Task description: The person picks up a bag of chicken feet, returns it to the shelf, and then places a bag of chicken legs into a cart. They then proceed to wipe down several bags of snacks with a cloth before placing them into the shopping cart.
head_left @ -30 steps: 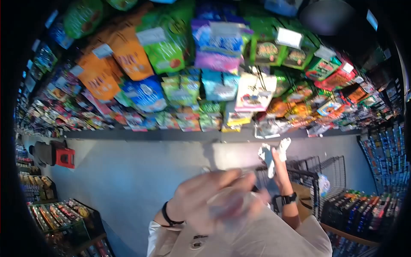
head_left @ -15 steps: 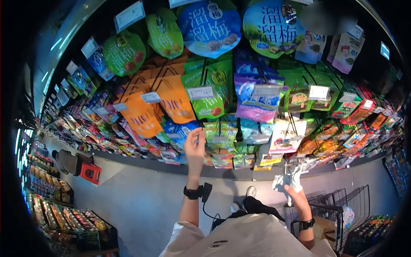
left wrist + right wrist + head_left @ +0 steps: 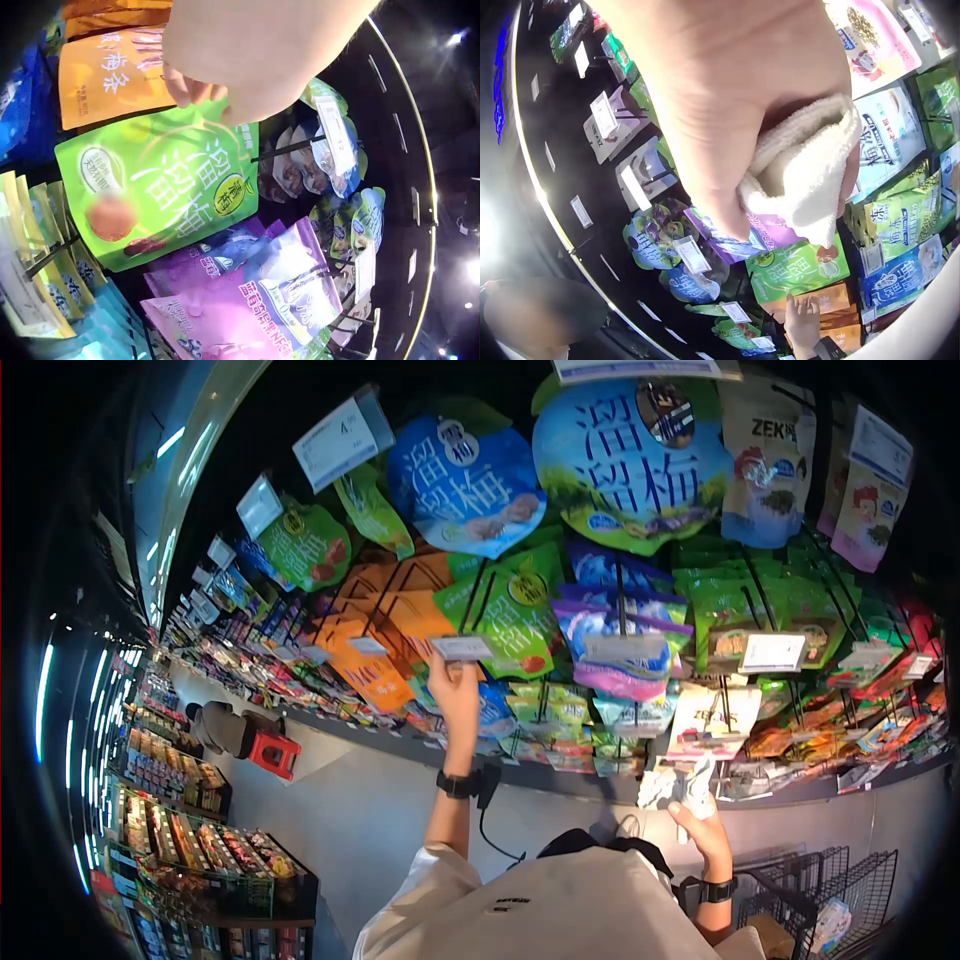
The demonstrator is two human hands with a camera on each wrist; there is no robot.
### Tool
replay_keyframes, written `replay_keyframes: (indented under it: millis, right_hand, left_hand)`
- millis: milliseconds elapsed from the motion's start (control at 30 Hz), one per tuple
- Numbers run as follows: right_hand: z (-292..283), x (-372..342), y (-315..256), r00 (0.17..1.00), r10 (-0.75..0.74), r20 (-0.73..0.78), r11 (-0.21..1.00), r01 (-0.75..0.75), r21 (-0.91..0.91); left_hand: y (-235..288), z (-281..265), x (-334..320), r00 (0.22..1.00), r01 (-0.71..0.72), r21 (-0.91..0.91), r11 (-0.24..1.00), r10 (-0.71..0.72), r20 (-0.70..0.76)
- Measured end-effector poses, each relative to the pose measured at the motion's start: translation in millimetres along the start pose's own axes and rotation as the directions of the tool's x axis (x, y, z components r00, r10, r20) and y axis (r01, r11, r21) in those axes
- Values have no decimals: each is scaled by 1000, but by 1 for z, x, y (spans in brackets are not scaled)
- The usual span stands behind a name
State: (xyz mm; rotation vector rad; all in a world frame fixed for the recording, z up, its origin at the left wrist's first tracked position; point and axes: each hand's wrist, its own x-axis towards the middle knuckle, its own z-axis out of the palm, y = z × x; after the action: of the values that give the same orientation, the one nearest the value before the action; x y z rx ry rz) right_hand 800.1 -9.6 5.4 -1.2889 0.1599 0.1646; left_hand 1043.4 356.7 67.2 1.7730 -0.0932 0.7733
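My left hand is raised to the hanging snack bags, its fingertips right at a price tag. In the left wrist view its loosely bent fingers overlap the edge of a green bag, with an orange bag alongside. My right hand grips a crumpled white cloth, bunched between thumb and fingers, in front of the lower bags. The right wrist view also shows the left hand over the green and orange bags.
Blue bags hang above, and purple bags to the right of the green ones. A wire shopping cart stands at the lower right. To the left are a person by a red stool and stocked display shelves.
The left hand has come up from in front of the body to the price tag and hanging bags. The right hand keeps the cloth. The head view has shifted closer to the upper bags.
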Motion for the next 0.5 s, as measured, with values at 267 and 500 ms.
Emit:
replay_keyframes:
  millis: [267, 500]
  right_hand:
    - [38, 31, -8, 1000, -13, -1, 997, 13, -81]
    - [97, 37, 2, 991, 16, -132, 994, -30, -110]
  left_hand:
    - [-54, 8, 26, 997, -66, -283, 957, 77, 26]
    - [-71, 22, 47, 954, 215, -609, 764, -32, 297]
